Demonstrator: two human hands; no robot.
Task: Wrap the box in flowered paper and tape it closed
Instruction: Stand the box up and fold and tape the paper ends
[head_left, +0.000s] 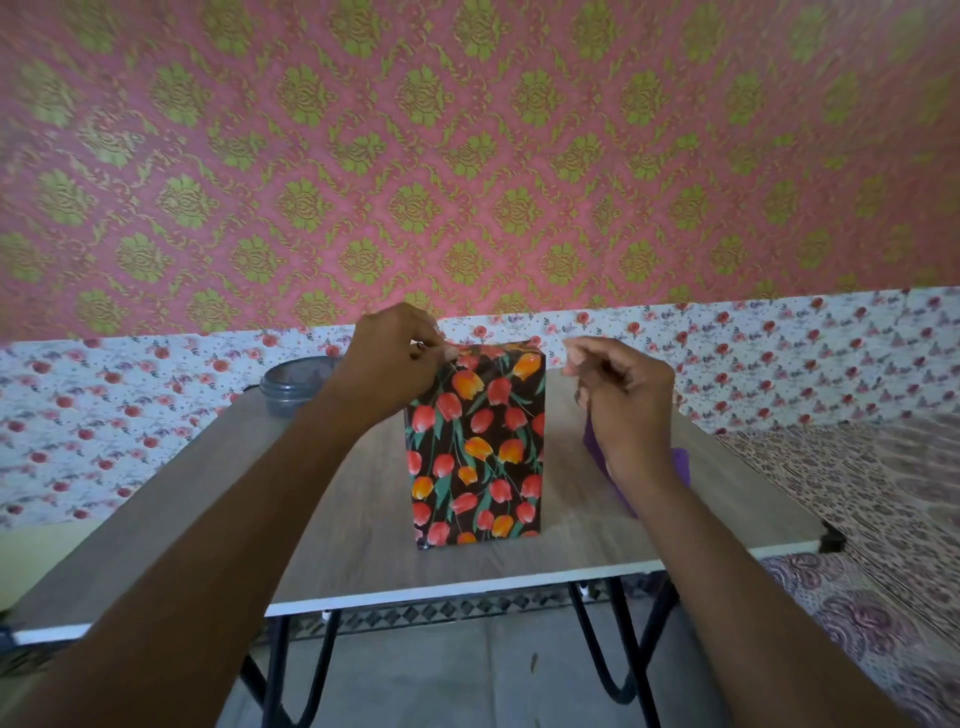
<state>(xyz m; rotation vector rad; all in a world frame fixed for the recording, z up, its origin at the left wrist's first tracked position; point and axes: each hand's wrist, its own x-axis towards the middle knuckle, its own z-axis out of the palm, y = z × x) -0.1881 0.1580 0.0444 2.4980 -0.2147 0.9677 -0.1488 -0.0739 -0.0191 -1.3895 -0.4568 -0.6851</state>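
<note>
- Box (475, 447), tall and rectangular, stands upright on its short end near the middle of the pale wood-grain bench (353, 509), a little towards the front edge.
- Glossy black flowered paper (488, 415), printed with red and orange tulips, covers every face of the box that shows; the front face lies smooth.
- The left hand (395, 358) is at the box's top left corner, its fingers (441, 353) curled and pinching the paper at that upper edge.
- The right hand (623, 395) hangs just right of the box top, apart from it, with fingers curled and thumb and forefinger pressed together. I cannot tell whether they grip anything; the frame is blurred there.
- A purple object (680, 462) shows under the right wrist, partly hidden by it; whether the hand holds it or it lies on the bench I cannot tell.
- A round grey plastic tub with a lid (293, 384) sits at the bench's far left, behind the left forearm.
- Pink wallpaper with green medallions (467, 156) fills the wall behind.
</note>
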